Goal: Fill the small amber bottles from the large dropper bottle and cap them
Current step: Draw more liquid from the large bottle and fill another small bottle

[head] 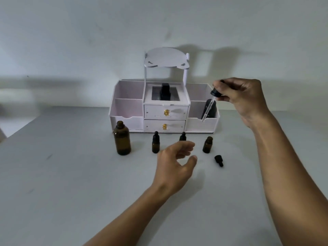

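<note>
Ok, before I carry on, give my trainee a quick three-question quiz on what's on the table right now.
1. True or false: the large amber bottle has its cap on.
2. Which hand holds the glass dropper? A) left B) right C) neither
3. How many small amber bottles stand uncapped?

Key
1. False: its neck is open.
2. B: the right hand pinches the dropper at its black top, while the left hand hovers open and holds nothing.
3. One: the rightmost small bottle. A loose black cap lies near it on the table.
</note>
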Action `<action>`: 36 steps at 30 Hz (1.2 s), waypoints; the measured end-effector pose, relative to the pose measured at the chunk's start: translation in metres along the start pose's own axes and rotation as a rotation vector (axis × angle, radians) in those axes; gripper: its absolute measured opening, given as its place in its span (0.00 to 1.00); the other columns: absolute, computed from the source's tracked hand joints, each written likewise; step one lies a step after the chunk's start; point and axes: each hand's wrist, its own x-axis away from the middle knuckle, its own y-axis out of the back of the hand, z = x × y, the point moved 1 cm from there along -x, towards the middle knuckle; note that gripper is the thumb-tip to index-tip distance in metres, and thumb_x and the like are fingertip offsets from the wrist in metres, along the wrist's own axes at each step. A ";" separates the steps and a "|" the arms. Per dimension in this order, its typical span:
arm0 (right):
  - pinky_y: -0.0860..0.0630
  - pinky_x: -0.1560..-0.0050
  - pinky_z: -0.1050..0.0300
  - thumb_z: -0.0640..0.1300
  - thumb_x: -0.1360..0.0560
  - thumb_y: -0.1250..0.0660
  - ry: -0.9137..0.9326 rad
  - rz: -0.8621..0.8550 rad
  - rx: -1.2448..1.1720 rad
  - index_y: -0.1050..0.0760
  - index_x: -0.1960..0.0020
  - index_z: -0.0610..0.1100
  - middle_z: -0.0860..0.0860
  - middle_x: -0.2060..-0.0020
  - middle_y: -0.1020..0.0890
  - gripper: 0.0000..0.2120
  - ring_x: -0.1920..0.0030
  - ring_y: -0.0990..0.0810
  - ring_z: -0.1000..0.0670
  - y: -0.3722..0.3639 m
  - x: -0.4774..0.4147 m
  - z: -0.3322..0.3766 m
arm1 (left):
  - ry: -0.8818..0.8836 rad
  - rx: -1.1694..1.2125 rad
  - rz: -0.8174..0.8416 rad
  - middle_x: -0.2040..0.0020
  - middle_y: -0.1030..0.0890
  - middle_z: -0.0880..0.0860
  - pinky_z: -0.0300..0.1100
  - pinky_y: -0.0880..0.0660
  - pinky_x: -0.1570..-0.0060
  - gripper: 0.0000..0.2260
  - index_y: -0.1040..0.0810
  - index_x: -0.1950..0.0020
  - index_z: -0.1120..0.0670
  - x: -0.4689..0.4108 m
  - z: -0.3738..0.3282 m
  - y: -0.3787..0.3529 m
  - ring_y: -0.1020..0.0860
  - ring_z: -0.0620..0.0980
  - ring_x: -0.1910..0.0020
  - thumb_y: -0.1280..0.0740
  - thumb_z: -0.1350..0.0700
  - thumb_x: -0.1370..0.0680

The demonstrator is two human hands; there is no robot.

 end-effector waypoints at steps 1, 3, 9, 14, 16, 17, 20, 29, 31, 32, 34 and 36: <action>0.17 0.49 0.46 0.42 0.27 0.25 -0.018 0.005 0.000 0.15 0.53 0.43 0.52 0.64 0.13 0.04 0.60 0.15 0.49 0.005 0.000 -0.004 | 0.040 0.011 0.031 0.45 0.16 0.45 0.38 0.21 0.42 0.16 0.19 0.38 0.51 -0.002 0.001 -0.009 0.18 0.39 0.47 0.27 0.57 0.25; 0.17 0.48 0.45 0.40 0.27 0.25 -0.052 0.019 0.011 0.15 0.54 0.43 0.51 0.65 0.14 0.03 0.62 0.15 0.50 0.014 -0.001 -0.011 | 0.112 0.008 0.084 0.39 0.18 0.45 0.36 0.24 0.38 0.20 0.22 0.33 0.49 -0.011 0.005 -0.026 0.20 0.40 0.42 0.27 0.55 0.25; 0.16 0.50 0.46 0.39 0.28 0.25 -0.109 0.073 0.041 0.15 0.56 0.42 0.48 0.65 0.14 0.01 0.61 0.15 0.47 0.027 -0.002 -0.023 | 0.230 -0.042 0.145 0.26 0.29 0.48 0.39 0.32 0.31 0.31 0.34 0.23 0.52 -0.034 0.016 -0.063 0.29 0.45 0.30 0.28 0.54 0.24; 0.16 0.52 0.48 0.38 0.28 0.25 -0.132 0.076 0.056 0.15 0.56 0.42 0.50 0.66 0.14 0.01 0.62 0.15 0.49 0.029 -0.003 -0.033 | 0.222 -0.067 0.123 0.29 0.25 0.51 0.41 0.31 0.30 0.29 0.32 0.24 0.55 -0.053 0.024 -0.074 0.26 0.46 0.32 0.28 0.56 0.24; 0.16 0.52 0.48 0.38 0.28 0.24 -0.142 0.085 0.076 0.15 0.55 0.42 0.50 0.67 0.14 0.02 0.63 0.15 0.50 0.029 -0.004 -0.038 | 0.206 -0.072 0.109 0.33 0.21 0.52 0.39 0.29 0.33 0.27 0.29 0.26 0.56 -0.058 0.025 -0.077 0.23 0.46 0.35 0.28 0.57 0.24; 0.16 0.52 0.48 0.38 0.28 0.24 -0.145 0.089 0.086 0.15 0.55 0.42 0.50 0.66 0.14 0.02 0.63 0.15 0.51 0.029 -0.004 -0.041 | 0.196 -0.073 0.103 0.36 0.19 0.51 0.37 0.28 0.35 0.26 0.28 0.27 0.57 -0.059 0.025 -0.078 0.22 0.46 0.37 0.27 0.58 0.25; 0.17 0.53 0.49 0.38 0.28 0.24 -0.155 0.094 0.098 0.14 0.55 0.43 0.50 0.66 0.14 0.03 0.62 0.15 0.51 0.029 -0.006 -0.046 | 0.165 -0.058 0.093 0.46 0.17 0.47 0.34 0.27 0.38 0.22 0.24 0.31 0.57 -0.062 0.024 -0.079 0.20 0.43 0.44 0.27 0.60 0.25; 0.16 0.53 0.48 0.37 0.29 0.24 -0.158 0.107 0.123 0.15 0.58 0.46 0.53 0.67 0.14 0.05 0.63 0.15 0.53 0.025 -0.006 -0.050 | 0.145 -0.075 0.070 0.52 0.18 0.44 0.21 0.30 0.49 0.15 0.19 0.37 0.55 -0.064 0.026 -0.082 0.19 0.41 0.49 0.29 0.62 0.24; 0.16 0.53 0.48 0.37 0.29 0.24 -0.155 0.106 0.131 0.15 0.58 0.46 0.54 0.67 0.14 0.05 0.63 0.15 0.53 0.025 -0.006 -0.049 | 0.138 -0.080 0.064 0.51 0.17 0.45 0.28 0.27 0.44 0.15 0.19 0.37 0.55 -0.064 0.026 -0.083 0.18 0.43 0.48 0.29 0.62 0.23; 0.16 0.52 0.48 0.37 0.29 0.24 -0.153 0.106 0.135 0.15 0.58 0.46 0.54 0.67 0.14 0.05 0.62 0.15 0.53 0.025 -0.006 -0.049 | 0.137 -0.079 0.062 0.50 0.16 0.47 0.30 0.27 0.44 0.14 0.19 0.37 0.55 -0.064 0.027 -0.083 0.18 0.43 0.48 0.29 0.62 0.23; 0.15 0.52 0.46 0.37 0.29 0.24 -0.151 0.103 0.145 0.15 0.58 0.46 0.53 0.66 0.14 0.05 0.62 0.16 0.52 0.025 -0.005 -0.049 | 0.135 -0.080 0.058 0.49 0.15 0.49 0.26 0.28 0.46 0.14 0.19 0.38 0.55 -0.064 0.027 -0.084 0.18 0.43 0.49 0.29 0.62 0.23; 0.16 0.52 0.45 0.37 0.29 0.23 -0.148 0.097 0.151 0.15 0.58 0.46 0.52 0.66 0.14 0.04 0.62 0.16 0.50 0.025 -0.004 -0.049 | 0.137 -0.082 0.056 0.49 0.15 0.49 0.22 0.30 0.49 0.14 0.18 0.38 0.55 -0.064 0.027 -0.084 0.19 0.42 0.50 0.30 0.62 0.23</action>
